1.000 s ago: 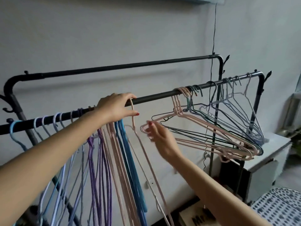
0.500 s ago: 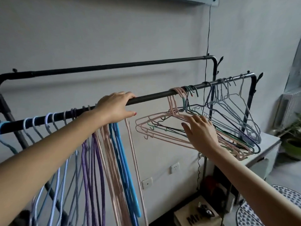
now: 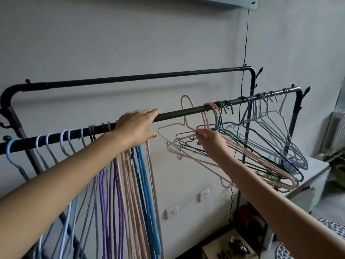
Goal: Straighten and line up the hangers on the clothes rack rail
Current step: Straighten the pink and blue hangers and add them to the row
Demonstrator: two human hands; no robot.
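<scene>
Care is needed: the pink hanger (image 3: pixel 183 119) pinched by the right hand (image 3: pixel 209 140) should be hooked onto the rail (image 3: pixel 179 114) beside the left hand (image 3: pixel 137 128), which lies flat there.

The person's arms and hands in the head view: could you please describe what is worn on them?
Both forearms are bare up to the frame edge, with no sleeve in view. The left hand has red polish on its thumbnail. The right hand shows no clear polish here. No watch, bracelet or glove is visible; a ring cannot be made out.

wall sockets (image 3: pixel 204 195) below; black cable (image 3: pixel 246 34) down wall; cardboard box (image 3: pixel 229 248) on floor; white cabinet (image 3: pixel 313 176) right
</scene>
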